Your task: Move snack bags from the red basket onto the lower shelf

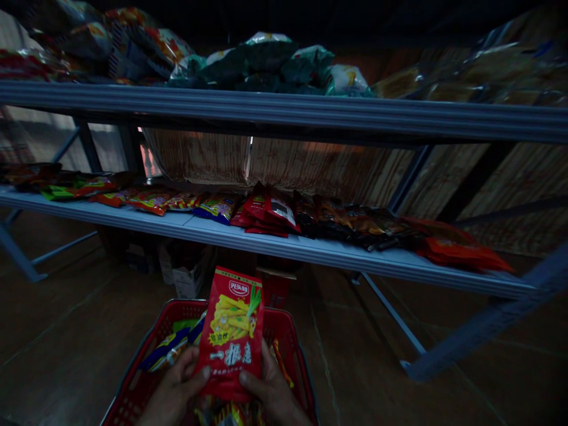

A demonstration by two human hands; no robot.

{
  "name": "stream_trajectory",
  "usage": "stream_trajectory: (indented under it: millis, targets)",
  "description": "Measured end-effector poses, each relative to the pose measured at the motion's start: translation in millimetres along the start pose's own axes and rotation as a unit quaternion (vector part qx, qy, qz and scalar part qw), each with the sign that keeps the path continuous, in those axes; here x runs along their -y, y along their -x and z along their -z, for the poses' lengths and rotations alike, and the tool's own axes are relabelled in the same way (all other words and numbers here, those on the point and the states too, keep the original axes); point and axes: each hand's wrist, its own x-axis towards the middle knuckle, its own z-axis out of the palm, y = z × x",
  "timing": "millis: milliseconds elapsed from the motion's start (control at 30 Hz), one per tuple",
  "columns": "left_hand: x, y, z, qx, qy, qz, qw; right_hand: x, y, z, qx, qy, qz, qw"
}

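Note:
A red snack bag [233,331] with a picture of yellow snack pieces and green onion is held upright, its front facing me. My left hand [180,381] grips its lower left edge, thumb on the front. On the lower right edge, my right hand [270,381] pinches it the same way. Beneath both hands is a red plastic basket [290,322], with several snack packets in it, among them a blue and white packet [166,350]. The bag and hands hide part of the basket's inside.
A blue-grey shelf board [213,229] runs across in front, lined with snack bags, including red bags [270,207] and orange bags [457,242]. The upper shelf [266,109] carries green bags [266,62]. Cardboard boxes [189,278] stand below; a slanting metal leg [479,319] is at right.

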Motion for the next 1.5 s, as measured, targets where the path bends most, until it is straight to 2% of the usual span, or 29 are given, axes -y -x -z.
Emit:
stream_trajectory:
  millis: [100, 200, 267, 333, 500, 600, 767, 900, 1033, 1100, 1167, 1367, 1500]
  targets:
    - [-15.7, 13.3, -9.7, -0.010, -0.027, -0.018, 0.999, 18.0, 2.0, -9.4, 0.017, 0.029, -0.002, 0.999]
    - [-44.2, 21.8, -31.9, 0.014, -0.037, -0.108, 0.993, 50.1, -4.6, -23.4, 0.007, 0.088, 0.012, 0.996]
    - [-68.9, 20.7, -50.9, 0.044, -0.050, -0.166, 0.984, 77.5, -15.1, -34.4, -0.002, 0.119, 0.048, 0.992]
    - [-95.4, 13.5, -71.2, 0.083, -0.064, -0.202, 0.974, 106.1, -29.1, -44.9, -0.021, 0.142, 0.086, 0.986]
    - [-154.9, -21.3, -124.8, 0.112, -0.084, -0.306, 0.942, 168.3, -68.6, -58.2, -0.096, 0.208, 0.181, 0.957]
    - [-182.8, -44.8, -156.2, 0.116, -0.081, -0.319, 0.937, 198.1, -91.0, -55.6, -0.166, 0.249, 0.208, 0.931]
    - [-219.1, -78.1, -193.3, 0.052, -0.126, -0.294, 0.946, 237.2, -124.0, -42.9, -0.237, 0.236, 0.200, 0.921]
    - [-245.5, -96.4, -214.2, 0.030, -0.146, -0.266, 0.952, 263.2, -146.7, -32.8, -0.236, 0.248, 0.212, 0.916]
    - [-262.9, -108.5, -233.6, 0.002, -0.153, -0.262, 0.953, 280.4, -162.6, -24.2, -0.219, 0.318, 0.220, 0.896]
    - [-264.5, -113.2, -239.5, -0.010, -0.162, -0.262, 0.951, 283.9, -165.1, -20.1, -0.214, 0.380, 0.214, 0.874]
    - [-261.7, -117.2, -240.9, -0.018, -0.174, -0.257, 0.950, 285.0, -163.0, -17.0, -0.213, 0.455, 0.209, 0.839]
    - [-246.6, -125.2, -229.0, -0.036, -0.215, -0.249, 0.944, 284.2, -142.6, -20.6, -0.214, 0.666, 0.225, 0.678]
    - [-243.6, -129.7, -225.0, -0.049, -0.250, -0.277, 0.927, 286.4, -138.9, -26.6, -0.205, 0.740, 0.236, 0.595]
